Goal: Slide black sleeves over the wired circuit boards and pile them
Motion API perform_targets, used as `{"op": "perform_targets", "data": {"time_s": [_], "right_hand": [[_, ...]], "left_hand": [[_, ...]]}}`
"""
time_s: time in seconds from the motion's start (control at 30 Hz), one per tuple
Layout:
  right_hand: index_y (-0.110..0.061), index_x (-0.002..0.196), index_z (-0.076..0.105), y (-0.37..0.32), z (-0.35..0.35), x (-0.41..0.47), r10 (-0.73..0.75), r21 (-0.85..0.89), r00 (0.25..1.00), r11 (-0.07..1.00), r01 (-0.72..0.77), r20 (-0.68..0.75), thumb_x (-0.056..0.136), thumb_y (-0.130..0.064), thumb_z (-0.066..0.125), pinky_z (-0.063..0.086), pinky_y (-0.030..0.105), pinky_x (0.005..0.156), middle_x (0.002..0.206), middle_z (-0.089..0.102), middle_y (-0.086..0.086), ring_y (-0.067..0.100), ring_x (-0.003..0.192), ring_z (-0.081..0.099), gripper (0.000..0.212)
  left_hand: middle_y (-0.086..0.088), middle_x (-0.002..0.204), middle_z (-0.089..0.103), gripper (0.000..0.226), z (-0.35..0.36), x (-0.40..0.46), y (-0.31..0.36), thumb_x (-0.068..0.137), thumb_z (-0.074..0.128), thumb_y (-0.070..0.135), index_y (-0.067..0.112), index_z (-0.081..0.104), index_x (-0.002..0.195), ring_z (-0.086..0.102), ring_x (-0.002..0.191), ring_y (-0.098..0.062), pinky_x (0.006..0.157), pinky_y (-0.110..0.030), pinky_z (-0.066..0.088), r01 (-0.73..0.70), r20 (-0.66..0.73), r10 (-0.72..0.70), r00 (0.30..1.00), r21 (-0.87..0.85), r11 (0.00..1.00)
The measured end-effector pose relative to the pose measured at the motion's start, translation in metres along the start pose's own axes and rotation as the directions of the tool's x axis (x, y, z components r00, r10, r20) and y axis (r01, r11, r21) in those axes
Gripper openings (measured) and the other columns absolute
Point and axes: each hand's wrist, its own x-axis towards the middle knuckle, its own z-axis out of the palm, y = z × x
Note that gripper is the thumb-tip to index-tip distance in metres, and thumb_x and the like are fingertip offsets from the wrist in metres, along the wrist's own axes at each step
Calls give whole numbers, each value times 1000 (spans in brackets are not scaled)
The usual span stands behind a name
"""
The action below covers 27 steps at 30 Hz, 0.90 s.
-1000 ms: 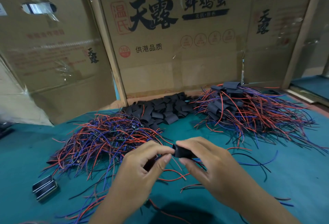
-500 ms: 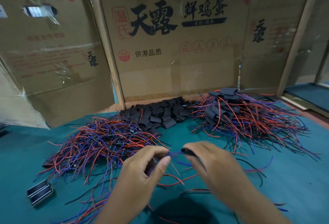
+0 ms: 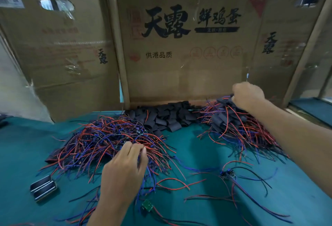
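A tangle of red, blue and black wired circuit boards (image 3: 100, 141) lies at the left on the green table. My left hand (image 3: 125, 168) rests on its near edge, fingertips pinched together on some of its wires. Loose black sleeves (image 3: 167, 116) are heaped at the back centre. The pile of sleeved boards (image 3: 231, 125) sits at the right. My right hand (image 3: 248, 96) is on top of that pile, fingers closed on a sleeved board whose black end shows at my fingertips.
A loose green board (image 3: 147, 206) and a second wired board (image 3: 227, 174) lie near the front. Two metal clips (image 3: 44, 188) sit at the left. Cardboard boxes (image 3: 179, 55) wall the back. A wooden frame post (image 3: 305, 49) stands at the right.
My hands were together at the front centre, working a sleeve over a board. They have split: the right carried the sleeved board onto the right pile, the left reached into the left pile.
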Motion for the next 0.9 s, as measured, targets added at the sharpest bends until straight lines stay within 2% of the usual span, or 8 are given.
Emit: {"op": "perform_targets", "data": {"time_s": [0.07, 0.13, 0.2, 0.27, 0.33, 0.57, 0.8, 0.9], "right_hand": [[-11, 105, 63, -20, 0, -3, -36, -86, 993, 996, 27, -115, 87, -25, 57, 44, 43, 88, 107, 64, 13, 34, 103, 59, 24], [-13, 102, 61, -55, 5, -13, -189, -29, 962, 982, 187, -198, 87, -30, 55, 46, 40, 80, 102, 63, 11, 32, 96, 60, 23], [-13, 100, 60, -98, 18, -28, -299, 182, 951, 933, 309, -81, 89, -34, 53, 48, 38, 76, 102, 62, 11, 32, 95, 62, 24], [-12, 101, 60, -136, 37, -39, -332, 327, 934, 904, 275, 134, 90, -40, 54, 49, 37, 75, 105, 64, 12, 32, 96, 63, 30], [-11, 101, 58, -163, 60, -39, -336, 371, 911, 899, 234, 239, 91, -43, 56, 50, 37, 77, 107, 65, 13, 32, 98, 63, 33], [-9, 127, 46, -207, 103, -20, -184, 365, 950, 927, 83, 253, 87, -54, 62, 44, 37, 72, 117, 62, 13, 34, 110, 57, 63], [-17, 113, 54, -198, 88, -24, -100, 478, 966, 878, -28, 240, 91, -39, 62, 52, 36, 76, 107, 65, 7, 28, 96, 63, 32], [-22, 113, 55, -186, 60, -47, -106, 667, 974, 743, -57, 201, 91, -33, 64, 55, 34, 68, 99, 65, 2, 20, 76, 62, 27]], "left_hand": [[5, 75, 53, 25, 2, 0, -2, 97, 48, 29, 16, 65, 84, 49, 50, -13, 37, -29, 43, 4, -2, -4, 1000, 12, 1000], [5, 72, 52, 29, 3, 0, -2, 97, 45, 30, 16, 64, 80, 45, 47, -10, 35, -25, 40, -6, 7, 6, 1000, 28, 1000], [6, 70, 52, 27, 4, 0, -3, 96, 48, 29, 16, 63, 77, 42, 45, -9, 36, -21, 35, -3, 27, 2, 1000, 39, 999], [6, 68, 52, 22, 6, -1, -8, 95, 56, 22, 15, 63, 76, 42, 44, -10, 36, -20, 33, 21, 41, -23, 999, 38, 999], [5, 68, 50, 21, 8, -4, -12, 95, 63, 15, 14, 61, 75, 42, 43, -12, 36, -21, 32, 46, 45, -48, 998, 32, 998], [8, 66, 45, 31, 13, -4, -16, 98, 47, 30, 19, 55, 70, 37, 41, -11, 32, -26, 34, 45, 61, -49, 997, 57, 997], [6, 67, 46, 27, 17, -4, -25, 98, 56, 23, 17, 55, 71, 39, 41, -12, 32, -27, 36, 83, 85, -87, 993, 45, 996], [7, 66, 48, 22, 20, -6, -20, 94, 59, 25, 18, 57, 74, 40, 41, -12, 33, -27, 37, 73, 126, -78, 989, 43, 996]]}}
